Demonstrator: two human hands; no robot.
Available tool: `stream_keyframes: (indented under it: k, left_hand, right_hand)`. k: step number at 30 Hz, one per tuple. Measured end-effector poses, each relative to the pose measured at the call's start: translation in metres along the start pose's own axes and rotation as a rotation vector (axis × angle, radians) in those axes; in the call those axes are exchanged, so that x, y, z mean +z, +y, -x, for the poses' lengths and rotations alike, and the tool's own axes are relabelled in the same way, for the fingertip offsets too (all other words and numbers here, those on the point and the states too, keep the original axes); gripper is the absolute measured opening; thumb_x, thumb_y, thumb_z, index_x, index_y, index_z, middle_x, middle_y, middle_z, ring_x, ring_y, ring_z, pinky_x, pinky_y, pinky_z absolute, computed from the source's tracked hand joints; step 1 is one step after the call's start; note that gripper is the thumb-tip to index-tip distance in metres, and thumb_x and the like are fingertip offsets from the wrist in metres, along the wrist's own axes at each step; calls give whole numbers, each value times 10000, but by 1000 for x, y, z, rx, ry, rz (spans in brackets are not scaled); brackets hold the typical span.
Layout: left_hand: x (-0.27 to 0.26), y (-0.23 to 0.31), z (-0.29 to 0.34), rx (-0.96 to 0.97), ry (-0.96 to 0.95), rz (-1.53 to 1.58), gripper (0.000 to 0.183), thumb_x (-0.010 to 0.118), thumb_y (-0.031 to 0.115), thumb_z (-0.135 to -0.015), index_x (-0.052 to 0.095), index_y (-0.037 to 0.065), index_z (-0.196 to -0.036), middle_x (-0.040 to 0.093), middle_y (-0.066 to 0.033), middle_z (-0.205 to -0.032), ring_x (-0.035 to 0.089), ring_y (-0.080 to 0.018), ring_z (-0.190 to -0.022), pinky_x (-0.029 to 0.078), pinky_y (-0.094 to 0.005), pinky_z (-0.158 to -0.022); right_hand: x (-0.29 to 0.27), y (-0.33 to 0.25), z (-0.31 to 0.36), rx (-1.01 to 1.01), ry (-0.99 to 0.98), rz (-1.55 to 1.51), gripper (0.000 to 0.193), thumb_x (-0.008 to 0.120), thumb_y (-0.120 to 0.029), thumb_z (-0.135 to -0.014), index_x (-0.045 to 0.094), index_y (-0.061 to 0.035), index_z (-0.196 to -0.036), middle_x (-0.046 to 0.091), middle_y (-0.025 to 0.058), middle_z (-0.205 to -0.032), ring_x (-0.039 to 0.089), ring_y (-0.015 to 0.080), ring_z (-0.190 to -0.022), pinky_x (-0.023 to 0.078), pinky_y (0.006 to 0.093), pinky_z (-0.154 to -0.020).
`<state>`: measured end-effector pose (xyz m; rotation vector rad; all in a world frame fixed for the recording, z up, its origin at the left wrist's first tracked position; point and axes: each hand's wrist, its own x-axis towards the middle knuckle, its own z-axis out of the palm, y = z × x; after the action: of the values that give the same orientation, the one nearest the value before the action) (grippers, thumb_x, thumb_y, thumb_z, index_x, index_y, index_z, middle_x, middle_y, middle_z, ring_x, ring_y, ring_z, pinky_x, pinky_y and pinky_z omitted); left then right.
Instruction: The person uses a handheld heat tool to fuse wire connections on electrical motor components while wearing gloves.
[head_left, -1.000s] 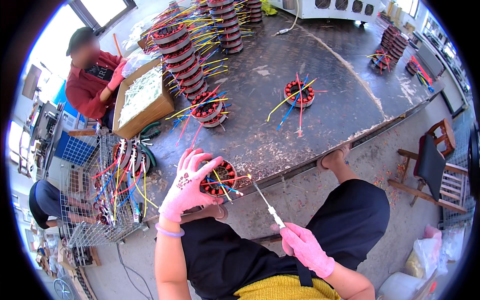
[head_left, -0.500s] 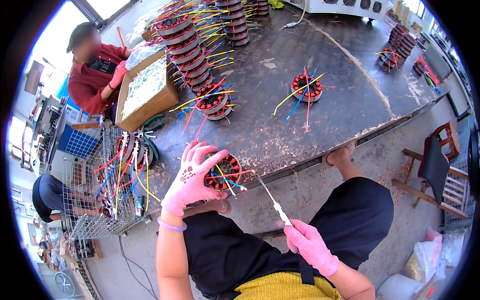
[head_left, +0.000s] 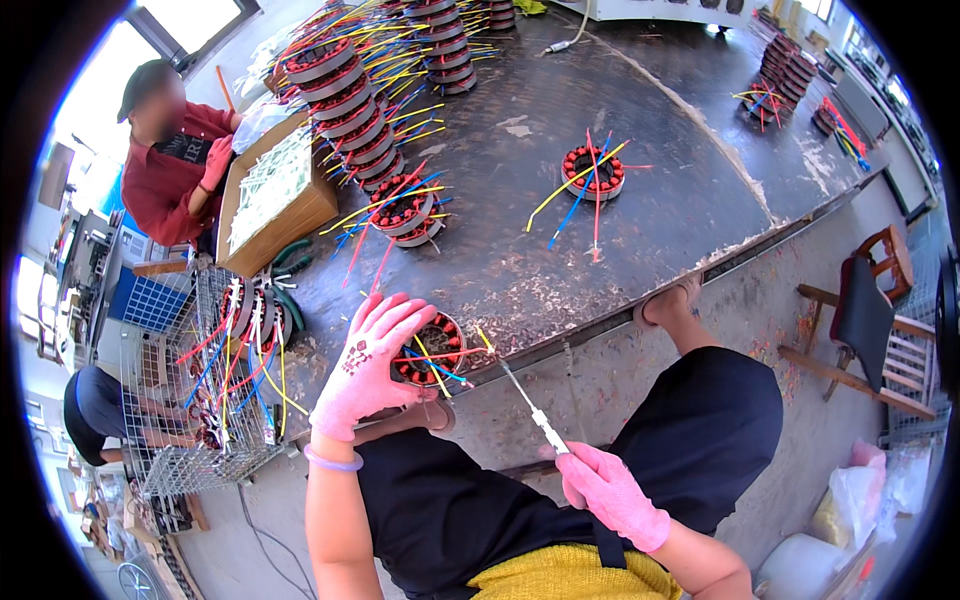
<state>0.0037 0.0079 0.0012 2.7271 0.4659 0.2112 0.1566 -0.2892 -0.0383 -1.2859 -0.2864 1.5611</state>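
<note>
At the left, a wire basket (head_left: 170, 462) stands close by the tabletop (head_left: 480, 210), with green-handled pliers (head_left: 291, 308) near its far end. Next, the gloved left hand (head_left: 368, 375) curves around the left side of a wound ring (head_left: 453, 333), its grip spread wide and apparently holding the ring between forefinger and thumb at the tabletop's near edge. Should that hold loosen, the ring could tip or slip off, being so close to the edge. To the right, a red lead (head_left: 465, 353) reaches toward the tip of a slim white-handled tool (head_left: 546, 429); a springy lead might swing aside, so the tip could miss it or catch the blue lead (head_left: 453, 377) nearby. Farthest right, the gloved right hand (head_left: 613, 495) has a narrow grip closed on the tool's handle, well behind the tip, where a small wobble would be magnified.
</note>
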Motion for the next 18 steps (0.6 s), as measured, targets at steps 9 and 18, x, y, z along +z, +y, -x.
stream_keyframes:
  k: [9,18]
  left_hand:
    - [2,-3,1,-33,-5,-29,966,886,300,-523,526,102,-1397,531,-92,-1418,396,-314,-1405,210,-497,-1220]
    - [0,6,1,-68,17,-69,944,887,284,-514,543,94,-1373,546,-120,-1385,399,-324,-1401,211,-500,-1219]
  right_hand:
    - [1,0,-1,-55,-22,31,374,481,-275,-1056,586,5,-1281,480,-37,-691,428,43,-593,357,226,-539]
    - [2,-6,1,-54,-14,55,350,466,-244,-1060,589,18,-1258,469,-39,-694,431,44,-590,362,228,-535]
